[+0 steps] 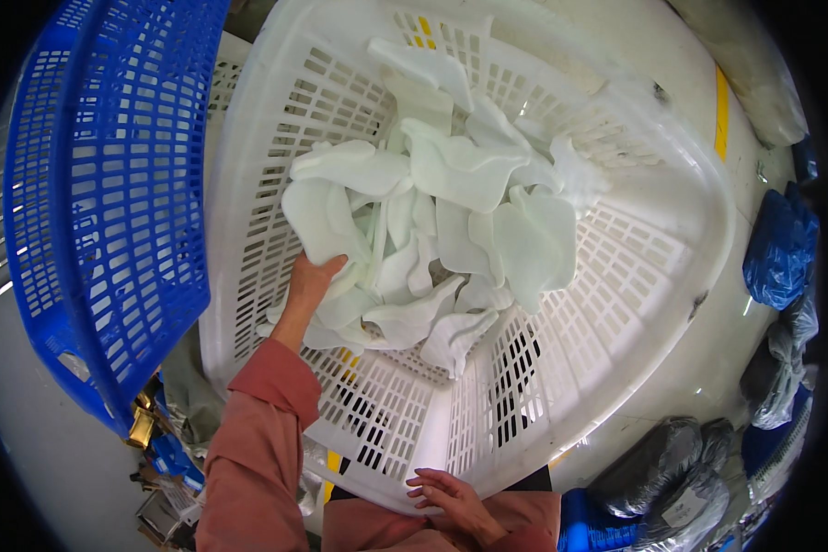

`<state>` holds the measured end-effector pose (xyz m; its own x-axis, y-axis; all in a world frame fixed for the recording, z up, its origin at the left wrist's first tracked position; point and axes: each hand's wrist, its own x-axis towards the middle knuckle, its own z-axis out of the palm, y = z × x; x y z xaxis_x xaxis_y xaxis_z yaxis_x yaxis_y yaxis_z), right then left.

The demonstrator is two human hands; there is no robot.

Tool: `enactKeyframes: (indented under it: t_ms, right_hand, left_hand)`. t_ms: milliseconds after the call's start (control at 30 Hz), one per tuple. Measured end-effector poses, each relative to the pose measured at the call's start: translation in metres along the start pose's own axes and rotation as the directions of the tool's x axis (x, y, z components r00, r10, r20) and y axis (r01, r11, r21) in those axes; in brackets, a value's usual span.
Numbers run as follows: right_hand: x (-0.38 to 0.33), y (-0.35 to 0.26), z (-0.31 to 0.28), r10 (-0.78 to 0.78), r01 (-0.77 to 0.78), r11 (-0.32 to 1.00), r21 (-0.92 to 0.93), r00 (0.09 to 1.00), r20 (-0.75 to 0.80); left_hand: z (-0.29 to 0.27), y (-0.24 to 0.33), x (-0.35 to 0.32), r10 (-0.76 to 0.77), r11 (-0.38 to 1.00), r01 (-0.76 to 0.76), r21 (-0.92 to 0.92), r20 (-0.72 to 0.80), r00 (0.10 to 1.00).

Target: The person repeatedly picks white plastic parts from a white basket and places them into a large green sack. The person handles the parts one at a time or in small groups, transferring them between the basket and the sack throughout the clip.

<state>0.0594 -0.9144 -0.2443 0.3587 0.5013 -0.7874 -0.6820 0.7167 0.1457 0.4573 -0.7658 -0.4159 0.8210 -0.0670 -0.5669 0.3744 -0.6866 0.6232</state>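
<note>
A large white plastic basket (639,313) with slotted walls stands before me. In it lies a loose heap of thin, pale greenish-white curved pads (460,166), overlapping at many angles. My left hand (315,281) reaches into the basket at the heap's left side. Its thumb rests on the lower edge of one pad (313,216), with the other fingers hidden behind it, so the hand is closed on that pad. My right hand (453,500) is by the basket's near rim, holding nothing, its fingers loosely bent and apart.
A tall blue slotted crate (138,202) stands close on the left. Blue bags (782,244) and dark plastic-wrapped bundles (653,465) lie on the floor to the right. Boxes and scraps (170,506) sit at lower left. A yellow stripe (721,115) marks the floor.
</note>
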Motion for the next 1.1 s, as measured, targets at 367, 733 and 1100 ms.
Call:
enactKeyframes:
  t_ms: [367, 733, 1100]
  right_hand:
    - [0.005, 0.007, 0.005, -0.015, 0.013, 0.999, -0.029, 0.999, -0.046]
    - [0.012, 0.017, 0.003, -0.047, 0.044, 0.997, -0.066, 0.997, -0.057]
    - [0.012, 0.012, -0.017, -0.307, 0.338, 0.924, 0.181, 0.935, -0.178]
  left_hand:
    - [0.001, 0.003, -0.033, -0.315, 0.925, 0.322, -0.204, 0.066, 0.947]
    - [0.06, 0.035, -0.153, 0.109, 0.984, -0.102, -0.148, 0.035, 0.993]
    - [-0.008, 0.048, -0.25, -0.32, 0.493, 0.456, -0.741, 0.333, 0.887]
